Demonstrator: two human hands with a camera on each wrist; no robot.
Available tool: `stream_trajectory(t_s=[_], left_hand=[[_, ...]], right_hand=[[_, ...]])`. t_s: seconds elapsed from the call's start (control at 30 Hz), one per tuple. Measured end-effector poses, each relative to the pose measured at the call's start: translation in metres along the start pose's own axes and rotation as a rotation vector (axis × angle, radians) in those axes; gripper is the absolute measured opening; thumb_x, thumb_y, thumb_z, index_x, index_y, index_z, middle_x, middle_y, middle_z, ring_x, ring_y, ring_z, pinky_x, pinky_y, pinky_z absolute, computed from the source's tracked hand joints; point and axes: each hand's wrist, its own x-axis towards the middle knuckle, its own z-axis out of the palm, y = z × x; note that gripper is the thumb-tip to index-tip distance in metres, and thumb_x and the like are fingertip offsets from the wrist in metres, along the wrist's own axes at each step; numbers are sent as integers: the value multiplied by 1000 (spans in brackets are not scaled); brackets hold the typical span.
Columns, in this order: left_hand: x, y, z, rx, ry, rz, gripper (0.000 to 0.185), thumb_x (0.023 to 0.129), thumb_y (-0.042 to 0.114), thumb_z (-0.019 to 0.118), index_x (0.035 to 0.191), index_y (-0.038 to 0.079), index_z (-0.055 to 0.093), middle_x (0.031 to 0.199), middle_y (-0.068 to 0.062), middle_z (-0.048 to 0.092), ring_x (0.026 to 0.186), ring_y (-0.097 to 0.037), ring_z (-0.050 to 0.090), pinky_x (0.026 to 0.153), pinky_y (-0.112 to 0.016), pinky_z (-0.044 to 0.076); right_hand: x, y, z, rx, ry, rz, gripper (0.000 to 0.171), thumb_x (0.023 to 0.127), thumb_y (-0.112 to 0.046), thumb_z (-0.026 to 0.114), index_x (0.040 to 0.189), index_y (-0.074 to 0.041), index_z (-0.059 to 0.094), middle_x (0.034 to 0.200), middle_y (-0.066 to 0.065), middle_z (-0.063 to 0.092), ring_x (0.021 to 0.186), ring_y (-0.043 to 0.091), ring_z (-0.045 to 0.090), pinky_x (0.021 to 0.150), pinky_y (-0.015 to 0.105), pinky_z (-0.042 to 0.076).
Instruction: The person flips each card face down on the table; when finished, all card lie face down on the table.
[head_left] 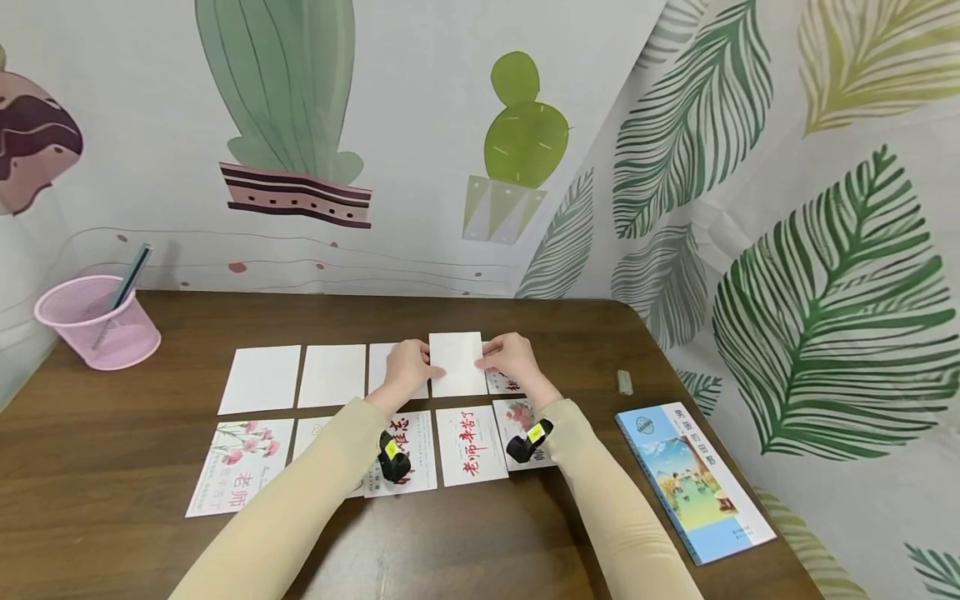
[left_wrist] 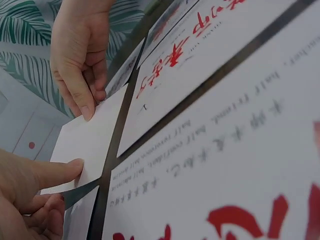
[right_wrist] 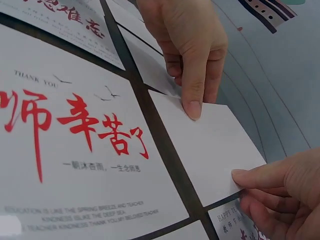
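A card with its blank white side up (head_left: 457, 364) is pinched at its left edge by my left hand (head_left: 407, 368) and at its right edge by my right hand (head_left: 512, 357). In the left wrist view both thumbs press on the face of this blank card (left_wrist: 92, 142), fingers behind it. A printed card with red writing (head_left: 471, 446) lies just below it, nearer me. Another blank card (head_left: 377, 367) is partly hidden behind my left hand. Under my right hand, a printed card (head_left: 502, 382) shows only its lower part.
Two blank cards, a left one (head_left: 259, 380) and a second (head_left: 332, 376), continue the far row. A flower card (head_left: 240, 467) starts the near row. A pink mesh pen cup (head_left: 105, 333), an eraser (head_left: 624, 382) and a blue book (head_left: 693, 483) stand or lie around.
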Motion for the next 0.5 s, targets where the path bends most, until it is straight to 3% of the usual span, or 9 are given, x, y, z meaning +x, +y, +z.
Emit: stream_trajectory(t_s=[0.23,0.5], left_hand=[[-1,1,0,27,1,22,44,79,15,81,113,-8,65,98,-17,70,89,-29,62,80,-41,51],[-1,0,1,47,-7,20,46,80,16,80,115,-9,64,97,-17,69,93,-30,63,84,-42,52]], right_hand=[[-2,-3,0,-80,17,-26,26,76,-21,83,96,-6,78,99,10,76,97,26,65,80,35,52],[-2,-5,1,-76,18,-24,23,75,-20,84,92,-6,79,99,10,76,95,25,65,74,31,52]])
